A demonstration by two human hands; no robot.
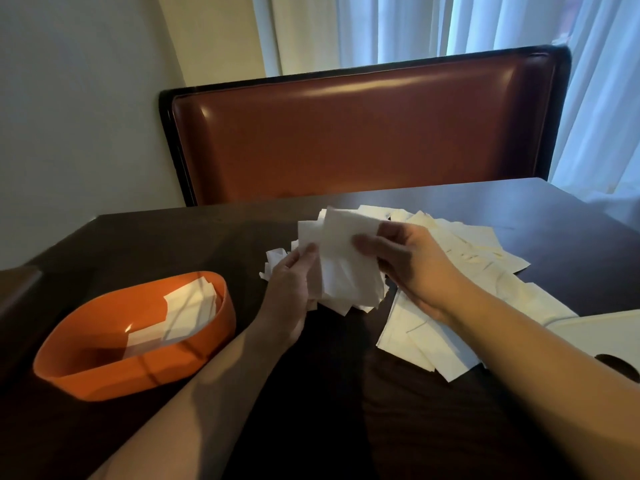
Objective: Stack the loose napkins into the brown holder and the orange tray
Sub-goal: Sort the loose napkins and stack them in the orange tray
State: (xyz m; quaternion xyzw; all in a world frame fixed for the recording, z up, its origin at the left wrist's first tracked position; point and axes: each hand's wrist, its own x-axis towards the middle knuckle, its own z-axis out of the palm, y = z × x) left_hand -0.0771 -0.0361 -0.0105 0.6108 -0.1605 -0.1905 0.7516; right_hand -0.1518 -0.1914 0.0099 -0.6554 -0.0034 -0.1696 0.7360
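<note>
A bunch of white napkins (pixel 341 261) is held up above the dark table (pixel 173 237), between both hands. My left hand (pixel 289 289) grips its lower left side, thumb on the front. My right hand (pixel 408 261) pinches its right edge. Behind and under my right hand, several loose napkins (pixel 460 251) lie spread over the table. The orange tray (pixel 93 372) sits at the left, with a few napkins (pixel 183 313) lying in it. No brown holder shows in the head view.
A brown leather bench back (pixel 363 133) stands behind the table, curtains (pixel 415 26) behind it. A white flat object (pixel 602 332) lies at the right edge, partly behind my right forearm. A dark rounded thing (pixel 620 367) shows just below it.
</note>
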